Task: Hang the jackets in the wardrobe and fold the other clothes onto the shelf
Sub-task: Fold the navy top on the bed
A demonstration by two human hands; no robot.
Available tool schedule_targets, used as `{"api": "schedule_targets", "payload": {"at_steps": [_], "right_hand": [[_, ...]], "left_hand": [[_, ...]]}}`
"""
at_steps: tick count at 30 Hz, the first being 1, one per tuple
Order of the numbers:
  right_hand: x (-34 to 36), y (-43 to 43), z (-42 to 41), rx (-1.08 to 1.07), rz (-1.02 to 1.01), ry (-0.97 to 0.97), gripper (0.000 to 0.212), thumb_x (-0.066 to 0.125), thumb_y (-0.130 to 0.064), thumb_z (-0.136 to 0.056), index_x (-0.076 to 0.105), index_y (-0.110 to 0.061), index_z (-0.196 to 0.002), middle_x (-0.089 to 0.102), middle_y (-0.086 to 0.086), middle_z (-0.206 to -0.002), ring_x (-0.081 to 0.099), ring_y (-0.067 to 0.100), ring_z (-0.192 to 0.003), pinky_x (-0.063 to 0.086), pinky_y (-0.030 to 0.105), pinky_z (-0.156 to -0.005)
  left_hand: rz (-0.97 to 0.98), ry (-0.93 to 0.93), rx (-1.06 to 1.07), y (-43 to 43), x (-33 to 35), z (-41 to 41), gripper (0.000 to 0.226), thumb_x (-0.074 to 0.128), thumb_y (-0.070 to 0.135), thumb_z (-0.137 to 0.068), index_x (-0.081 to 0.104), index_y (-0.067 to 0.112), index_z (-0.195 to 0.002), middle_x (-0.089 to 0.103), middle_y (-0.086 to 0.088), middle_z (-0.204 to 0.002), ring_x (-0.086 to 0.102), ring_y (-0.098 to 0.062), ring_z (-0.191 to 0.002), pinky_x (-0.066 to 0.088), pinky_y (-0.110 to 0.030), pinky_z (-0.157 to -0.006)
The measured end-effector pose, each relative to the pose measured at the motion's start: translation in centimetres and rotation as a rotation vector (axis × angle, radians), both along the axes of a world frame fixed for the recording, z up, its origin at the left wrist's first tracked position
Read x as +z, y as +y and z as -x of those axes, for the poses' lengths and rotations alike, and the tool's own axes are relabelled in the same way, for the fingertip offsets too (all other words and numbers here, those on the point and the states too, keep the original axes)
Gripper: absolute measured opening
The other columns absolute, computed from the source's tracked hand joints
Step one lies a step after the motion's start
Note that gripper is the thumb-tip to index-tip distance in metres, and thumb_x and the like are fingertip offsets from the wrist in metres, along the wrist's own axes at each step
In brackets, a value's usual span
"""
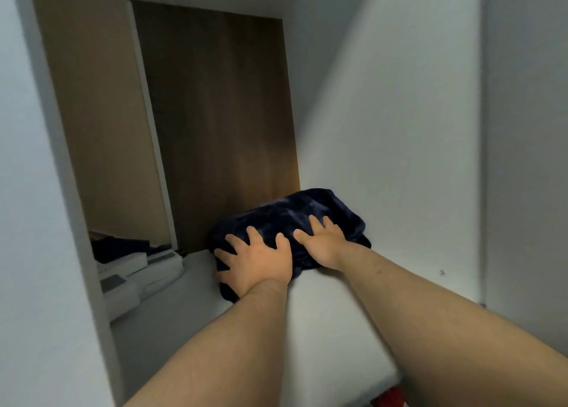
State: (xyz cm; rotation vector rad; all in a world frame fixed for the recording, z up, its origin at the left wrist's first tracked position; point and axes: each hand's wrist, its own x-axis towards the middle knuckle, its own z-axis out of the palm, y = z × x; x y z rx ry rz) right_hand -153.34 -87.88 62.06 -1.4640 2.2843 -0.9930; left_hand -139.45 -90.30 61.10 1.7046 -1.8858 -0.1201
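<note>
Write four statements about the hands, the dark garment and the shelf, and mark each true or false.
1. Both the left hand and the right hand rest on the folded dark blue garment. True.
2. The garment hangs from a rail. False: it lies on the white shelf.
3. The garment lies at the far end of the shelf, by the brown back panel. True.
4. The right hand grips a hanger. False: its fingers are spread flat on the garment and hold nothing.
</note>
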Motion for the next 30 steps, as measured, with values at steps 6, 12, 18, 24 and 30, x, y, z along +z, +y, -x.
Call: {"api": "schedule_targets", "payload": {"at_steps": [6, 12, 18, 24, 30], "right_hand": [[-1.2, -3.4, 0.3, -0.001, -0.01, 0.055, 0.077, 0.026, -0.068, -0.095, -0.002, -0.034, -0.158, -0.012, -0.002, -0.167, -0.016, 0.026, -0.152, 0.002, 0.051, -0.122], [-1.3, -4.5, 1.1, 0.028, -0.017, 0.064, 0.077, 0.025, -0.07, -0.094, -0.003, -0.036, -0.158, -0.013, -0.003, -0.166, -0.015, 0.025, -0.152, 0.003, 0.053, -0.121], [-0.8, -3.6, 1.5, 0.037, -0.009, 0.072, 0.076, 0.024, -0.071, -0.093, 0.004, -0.036, -0.158, -0.005, -0.003, -0.167, -0.009, 0.026, -0.153, 0.006, 0.053, -0.122], [-0.3, -3.4, 1.5, -0.011, 0.099, 0.231, 0.041, 0.024, -0.039, -0.101, 0.058, -0.022, -0.115, 0.051, 0.009, -0.139, 0.044, 0.032, -0.128, 0.041, 0.047, -0.104], [4.8, -5.1, 2.4, -0.236, 0.307, 0.598, 0.025, 0.039, -0.031, -0.09, 0.058, -0.017, -0.082, 0.062, 0.008, -0.102, 0.053, 0.032, -0.1, 0.039, 0.042, -0.086]], "left_hand": [[0.051, -0.047, 0.048, -2.8, -0.8, 0.8, 0.074, 0.016, 0.069, -0.089, 0.02, 0.033, -0.154, 0.016, -0.011, -0.162, 0.016, -0.042, -0.145, 0.025, -0.061, -0.107], [0.034, -0.081, 0.062, -3.4, -0.4, 1.2, 0.071, 0.018, 0.067, -0.09, 0.029, 0.032, -0.15, 0.024, -0.01, -0.16, 0.02, -0.04, -0.143, 0.027, -0.058, -0.107], [-0.127, 0.028, 0.062, -5.3, 4.9, 1.4, 0.065, 0.029, 0.054, -0.081, 0.061, 0.016, -0.123, 0.057, -0.013, -0.128, 0.048, -0.036, -0.118, 0.033, -0.047, -0.1], [-0.071, -0.188, -0.076, -7.1, 4.4, 3.4, 0.061, 0.021, 0.047, -0.095, 0.022, 0.032, -0.154, 0.017, -0.008, -0.163, 0.01, -0.036, -0.148, 0.007, -0.059, -0.117], [-0.073, -0.374, -0.101, -7.4, 3.6, 4.3, 0.062, 0.013, 0.05, -0.099, 0.018, 0.027, -0.156, 0.012, -0.011, -0.164, 0.004, -0.039, -0.149, 0.004, -0.065, -0.114]]}}
